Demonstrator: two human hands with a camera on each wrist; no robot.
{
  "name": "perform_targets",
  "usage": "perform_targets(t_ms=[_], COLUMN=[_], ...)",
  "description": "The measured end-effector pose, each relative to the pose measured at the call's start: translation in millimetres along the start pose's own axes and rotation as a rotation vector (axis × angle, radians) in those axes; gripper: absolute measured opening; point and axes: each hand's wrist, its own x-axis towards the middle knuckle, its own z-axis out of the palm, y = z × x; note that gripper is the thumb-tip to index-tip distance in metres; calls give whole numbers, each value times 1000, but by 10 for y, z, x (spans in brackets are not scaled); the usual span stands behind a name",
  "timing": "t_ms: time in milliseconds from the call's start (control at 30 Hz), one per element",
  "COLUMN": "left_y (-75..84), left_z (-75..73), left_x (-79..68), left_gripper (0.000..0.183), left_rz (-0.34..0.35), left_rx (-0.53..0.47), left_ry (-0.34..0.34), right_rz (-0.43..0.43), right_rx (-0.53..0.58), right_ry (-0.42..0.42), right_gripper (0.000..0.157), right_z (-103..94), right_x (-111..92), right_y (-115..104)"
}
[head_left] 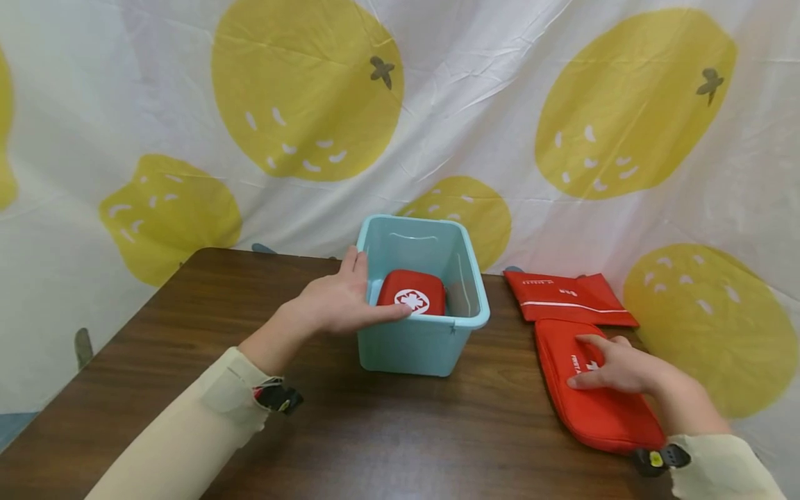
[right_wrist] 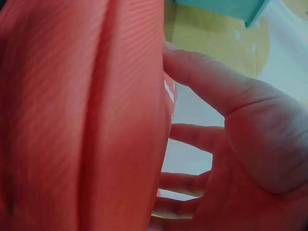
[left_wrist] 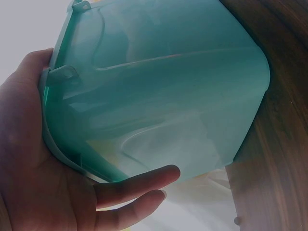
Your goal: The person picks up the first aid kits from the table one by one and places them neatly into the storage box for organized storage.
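My left hand (head_left: 334, 298) rests against the near left corner of a light blue plastic bin (head_left: 406, 347). In the head view its thumb lies along the front rim, the fingers extended by the left side. The left wrist view shows the bin's outer wall (left_wrist: 168, 86) beside two outstretched fingers. Inside the bin sits a red first aid case (head_left: 406, 281) with a white emblem. My right hand (head_left: 625, 368) is over a larger red first aid pouch (head_left: 609, 420), thumb and fingers spread, fingertips touching its top. Part of its printing is hidden under the hand.
A flat red packet (head_left: 569, 298) with a white stripe lies behind the pouch, close to the curtain. The brown wooden table (head_left: 375, 430) carries everything. A white curtain (head_left: 462, 90) printed with lemons hangs right behind the table's back edge.
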Motion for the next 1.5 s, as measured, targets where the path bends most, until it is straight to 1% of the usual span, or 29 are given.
perform_targets(t_ms=[133,267,500,767,967,1267,1500], left_y=[-4,-11,-15,-5,-15,-29,-24], left_z=[-1,6,17,3,11,4,10], left_x=[5,12,16,8,19,20,21], left_gripper=[135,136,137,137,136,136,136], left_rz=[-3,-1,0,2,6,4,-1], left_rx=[-3,-2,-2,-5,-10,-12,-17], left_ry=[3,3,2,1,5,-1,-6], right_rz=[-15,-12,1,-18,-4,11,5], right_rx=[-17,-31,-43,-86,-106,-119,-141], right_ry=[21,37,30,27,12,7,10], right_gripper=[109,110,112,113,114,114,114], right_z=[30,60,121,193,224,249,255], right_x=[-4,1,29,80,132,177,156], right_y=[-81,-174,-372,-670,-838,-970,-956])
